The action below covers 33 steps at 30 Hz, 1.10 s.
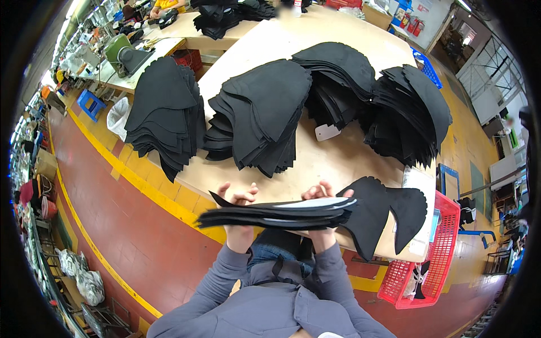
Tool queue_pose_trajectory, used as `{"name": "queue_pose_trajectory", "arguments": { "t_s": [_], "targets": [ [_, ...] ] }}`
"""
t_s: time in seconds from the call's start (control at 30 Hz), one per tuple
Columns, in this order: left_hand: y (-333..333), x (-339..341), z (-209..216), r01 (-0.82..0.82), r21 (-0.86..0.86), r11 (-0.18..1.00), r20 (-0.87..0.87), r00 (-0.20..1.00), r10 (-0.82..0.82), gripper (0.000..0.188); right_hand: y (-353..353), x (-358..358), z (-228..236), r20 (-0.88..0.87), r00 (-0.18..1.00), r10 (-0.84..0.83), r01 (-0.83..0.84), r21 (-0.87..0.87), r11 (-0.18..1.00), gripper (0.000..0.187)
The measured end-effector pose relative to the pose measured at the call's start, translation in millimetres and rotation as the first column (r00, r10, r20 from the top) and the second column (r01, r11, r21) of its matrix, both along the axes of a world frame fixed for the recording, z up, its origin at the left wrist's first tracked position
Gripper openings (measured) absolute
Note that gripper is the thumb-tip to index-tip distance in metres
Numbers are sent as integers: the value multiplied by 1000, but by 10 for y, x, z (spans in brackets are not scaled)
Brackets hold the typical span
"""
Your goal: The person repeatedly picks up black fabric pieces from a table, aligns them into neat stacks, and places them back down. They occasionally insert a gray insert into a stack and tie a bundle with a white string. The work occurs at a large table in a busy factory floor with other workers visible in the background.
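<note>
Both of my hands hold a stack of black cut panels (276, 215) edge-on in front of my body, over the table's near edge. My left hand (242, 197) grips its left end, fingers showing above and the wrist below. My right hand (322, 190) holds its right part the same way. White shows between the upper layers. Just right of the stack, two loose black panels (365, 211) with scalloped tops lie on the table (270, 48). Beyond my hands stand large fanned piles of similar black panels (262, 101). A small white tag (327, 132) lies between piles.
A red plastic basket (448, 236) with some material inside stands against the table's right side. Further left are a green sewing machine (121, 53), a blue stool (90, 103) and a white bin bag (118, 117). Another person (169, 5) sits at the far left.
</note>
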<state>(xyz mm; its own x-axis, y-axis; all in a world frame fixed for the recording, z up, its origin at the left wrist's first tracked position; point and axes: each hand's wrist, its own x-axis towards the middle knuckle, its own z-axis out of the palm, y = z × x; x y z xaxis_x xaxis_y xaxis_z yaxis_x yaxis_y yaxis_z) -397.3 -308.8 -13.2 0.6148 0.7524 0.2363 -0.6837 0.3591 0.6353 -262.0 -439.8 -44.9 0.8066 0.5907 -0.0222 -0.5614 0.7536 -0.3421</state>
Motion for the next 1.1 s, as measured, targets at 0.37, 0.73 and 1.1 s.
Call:
{"name": "queue_pose_trajectory", "arguments": {
  "t_s": [0.37, 0.73, 1.1],
  "targets": [
    [256, 162, 59, -32, -313, 949, 66, 996, 55, 73, -234, -103, -280, 513, 851, 110, 287, -631, 721, 48],
    [1112, -202, -433, 309, 751, 583, -444, 891, 100, 104, 53, -85, -310, 866, 436, 243, 689, -496, 529, 88],
    [947, 39, -238, 207, 725, 657, -388, 911, 142, 104, 170, 112, -109, 795, 435, 422, 389, -589, 709, 92]
  ]
}}
